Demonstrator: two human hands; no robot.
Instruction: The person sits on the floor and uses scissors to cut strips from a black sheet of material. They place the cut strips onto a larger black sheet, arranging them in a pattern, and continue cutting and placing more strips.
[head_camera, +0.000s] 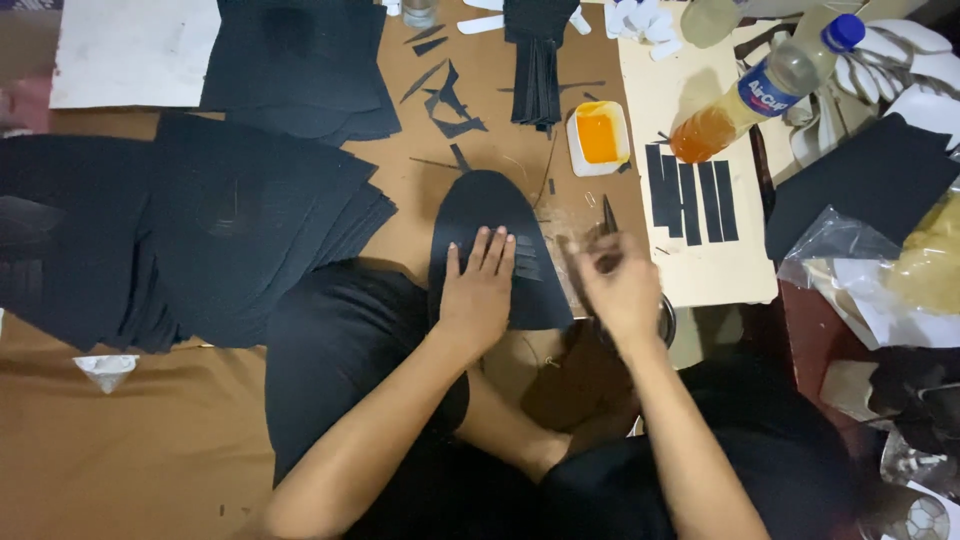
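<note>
Hands over a brown worktop (480, 110). My left hand (478, 290) lies flat, fingers spread, pressing on a black rounded cut-out piece (485, 215) in front of me. My right hand (622, 290) is blurred just beside it, fingers closed around a thin dark tool (609, 218). Stacks of black sheets (220, 220) lie to the left. Beyond sit a small white tray of orange liquid (598, 136), a plastic bottle (765, 92) and black strips (690, 198) on cream card (690, 270).
</note>
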